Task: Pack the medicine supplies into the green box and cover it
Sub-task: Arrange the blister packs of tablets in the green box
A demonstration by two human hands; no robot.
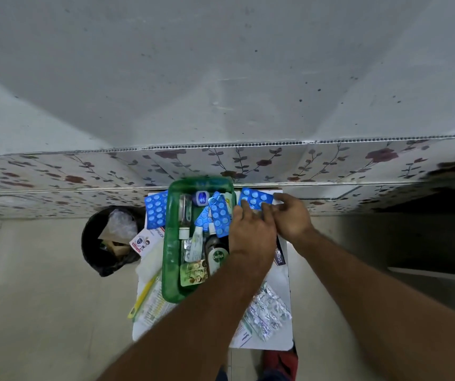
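The green box [172, 254] stands open on a small white table [281, 281] and holds a Dettol bottle [216, 257], a small blue-capped jar [202, 198], a clear vial, a tube, silver strips and blue blister packs [219, 218]. Right of the box lies another blue blister pack [255, 198]. My left hand [251, 232] reaches over the box's right rim with its fingers on that pack. My right hand [292, 215] touches the same pack from the right. A further blue pack [156, 209] lies left of the box. No lid is visible.
Silver blister strips [267, 309] and a leaflet lie on the table's near right. A yellow toothbrush [143, 295] and paper packets sit left of the box. A black bin [108, 239] stands on the floor to the left. A floral-papered wall base runs behind.
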